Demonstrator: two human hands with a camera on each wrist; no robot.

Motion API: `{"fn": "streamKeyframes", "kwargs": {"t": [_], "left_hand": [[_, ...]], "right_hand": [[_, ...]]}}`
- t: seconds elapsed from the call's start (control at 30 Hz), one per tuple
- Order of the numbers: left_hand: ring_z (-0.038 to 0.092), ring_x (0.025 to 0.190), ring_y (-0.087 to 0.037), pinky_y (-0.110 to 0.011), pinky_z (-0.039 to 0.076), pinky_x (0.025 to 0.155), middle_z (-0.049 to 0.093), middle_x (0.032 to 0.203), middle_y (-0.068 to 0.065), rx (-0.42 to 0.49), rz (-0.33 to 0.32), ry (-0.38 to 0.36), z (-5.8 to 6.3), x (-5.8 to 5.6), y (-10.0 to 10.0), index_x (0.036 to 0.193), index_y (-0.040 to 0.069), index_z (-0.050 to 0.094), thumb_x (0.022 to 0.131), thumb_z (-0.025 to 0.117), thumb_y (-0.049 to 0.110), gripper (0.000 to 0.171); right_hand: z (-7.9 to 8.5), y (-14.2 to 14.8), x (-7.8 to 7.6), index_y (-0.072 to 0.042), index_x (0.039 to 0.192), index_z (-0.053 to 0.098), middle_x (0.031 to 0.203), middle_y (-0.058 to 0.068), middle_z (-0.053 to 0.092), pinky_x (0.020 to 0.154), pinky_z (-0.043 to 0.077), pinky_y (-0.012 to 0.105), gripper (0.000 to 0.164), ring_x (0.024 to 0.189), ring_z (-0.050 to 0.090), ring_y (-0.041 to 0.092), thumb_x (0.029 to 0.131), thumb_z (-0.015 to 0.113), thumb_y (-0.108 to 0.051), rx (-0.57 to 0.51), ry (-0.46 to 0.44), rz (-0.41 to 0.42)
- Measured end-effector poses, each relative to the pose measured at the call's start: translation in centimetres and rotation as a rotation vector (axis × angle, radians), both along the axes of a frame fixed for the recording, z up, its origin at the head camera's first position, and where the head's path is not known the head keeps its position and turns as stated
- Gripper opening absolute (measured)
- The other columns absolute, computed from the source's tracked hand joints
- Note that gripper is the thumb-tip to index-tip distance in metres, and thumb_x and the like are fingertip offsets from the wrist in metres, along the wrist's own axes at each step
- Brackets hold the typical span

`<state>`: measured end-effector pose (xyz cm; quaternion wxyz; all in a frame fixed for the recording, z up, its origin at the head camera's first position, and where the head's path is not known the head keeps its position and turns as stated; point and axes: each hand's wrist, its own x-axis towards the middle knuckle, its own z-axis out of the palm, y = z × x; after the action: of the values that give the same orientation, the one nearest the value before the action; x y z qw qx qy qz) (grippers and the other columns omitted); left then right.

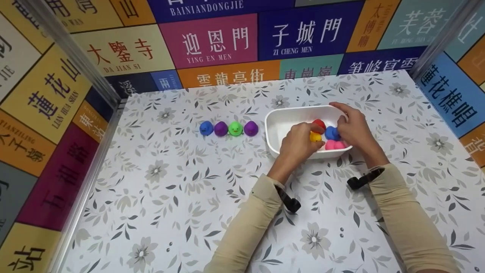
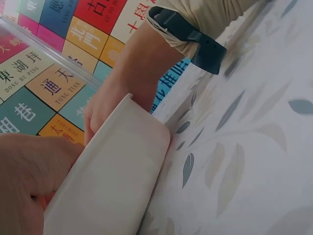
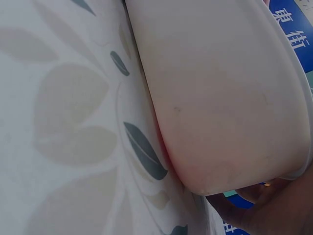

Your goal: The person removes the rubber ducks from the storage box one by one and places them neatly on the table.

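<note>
A white box (image 1: 278, 127) stands on the table with several small, bright toys that look like rubber ducks inside. My left hand (image 1: 299, 142) reaches over its front rim, thumb and fingers around a yellow rubber duck (image 1: 315, 136). Beside that duck are a red one (image 1: 319, 123), a blue one (image 1: 332, 132) and pink ones (image 1: 335, 145). My right hand (image 1: 354, 125) grips the box's right end, thumb inside near the blue duck. In the right wrist view, the fingers (image 3: 239, 208) curl at the outer wall. The left wrist view hides the box's inside.
Left of the box, a row runs blue duck (image 1: 206, 128), purple duck (image 1: 221, 129), green duck (image 1: 235, 129), purple duck (image 1: 251, 128). The table (image 1: 182, 212) has a leaf-and-flower cover. Panels with place names (image 1: 216, 41) wall it at the back and sides.
</note>
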<state>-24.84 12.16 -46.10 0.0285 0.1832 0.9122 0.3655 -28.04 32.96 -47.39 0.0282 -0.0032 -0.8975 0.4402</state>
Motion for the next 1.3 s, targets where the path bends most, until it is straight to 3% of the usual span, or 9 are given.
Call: {"fn": "streamKeyframes", "kwargs": {"t": [0.23,0.4,0.67,0.93,1.03,1.13,1.3], "left_hand": [[0.066,0.098,-0.009,-0.021,0.056,0.080,0.079,0.113,0.012,-0.013,0.059,-0.035,0.0,0.0,0.3,0.117,0.029,0.085,0.093,0.085,0.027,0.024],[0.066,0.098,-0.011,-0.021,0.055,0.082,0.079,0.114,0.009,0.010,0.050,-0.024,-0.2,0.1,0.2,0.118,0.023,0.084,0.095,0.083,0.021,0.023],[0.069,0.110,-0.011,-0.018,0.055,0.103,0.078,0.118,0.005,0.052,-0.008,0.085,-0.3,0.2,0.0,0.121,0.018,0.080,0.100,0.077,0.018,0.022],[0.070,0.112,-0.012,-0.025,0.059,0.095,0.076,0.122,0.004,0.004,-0.034,0.196,0.1,0.6,-0.6,0.126,0.023,0.076,0.102,0.075,0.019,0.024],[0.069,0.117,-0.012,-0.026,0.059,0.098,0.074,0.127,0.004,-0.004,-0.059,0.195,0.4,0.6,-1.1,0.129,0.023,0.075,0.104,0.072,0.020,0.025],[0.067,0.123,-0.012,-0.026,0.057,0.105,0.073,0.131,0.003,0.020,-0.094,0.197,0.7,0.6,-1.7,0.130,0.022,0.074,0.106,0.070,0.021,0.024],[0.064,0.131,-0.014,-0.025,0.051,0.113,0.071,0.137,0.002,0.093,-0.125,0.264,1.1,0.6,-2.8,0.130,0.020,0.073,0.108,0.068,0.023,0.023]], "right_hand": [[0.1,0.0,0.0,-0.014,0.160,0.054,0.164,0.021,0.052,0.127,0.038,0.061,0.059,0.146,0.052,0.041,0.105,0.036,0.000,-0.005,-0.009,0.006],[-0.1,0.1,-0.1,-0.014,0.160,0.054,0.165,0.020,0.051,0.129,0.036,0.061,0.059,0.148,0.050,0.040,0.105,0.037,0.001,-0.009,-0.007,0.007],[-0.1,0.1,-0.1,-0.016,0.161,0.052,0.167,0.018,0.049,0.130,0.033,0.061,0.059,0.154,0.046,0.040,0.106,0.036,-0.001,-0.006,-0.026,-0.004],[-0.2,0.0,-0.2,-0.012,0.158,0.056,0.160,0.022,0.055,0.124,0.041,0.057,0.059,0.142,0.054,0.039,0.104,0.037,0.000,0.004,0.025,0.008],[-0.1,0.0,-0.2,-0.011,0.157,0.056,0.159,0.022,0.056,0.123,0.039,0.057,0.058,0.141,0.053,0.038,0.103,0.037,0.001,0.009,0.029,0.012],[0.0,0.0,-0.2,-0.013,0.159,0.054,0.163,0.020,0.052,0.130,0.033,0.060,0.058,0.151,0.048,0.039,0.105,0.037,0.000,0.007,-0.006,0.009],[0.1,0.0,-0.1,-0.015,0.162,0.051,0.168,0.019,0.047,0.132,0.028,0.063,0.059,0.157,0.041,0.041,0.106,0.036,-0.002,0.000,-0.032,0.005]]}}
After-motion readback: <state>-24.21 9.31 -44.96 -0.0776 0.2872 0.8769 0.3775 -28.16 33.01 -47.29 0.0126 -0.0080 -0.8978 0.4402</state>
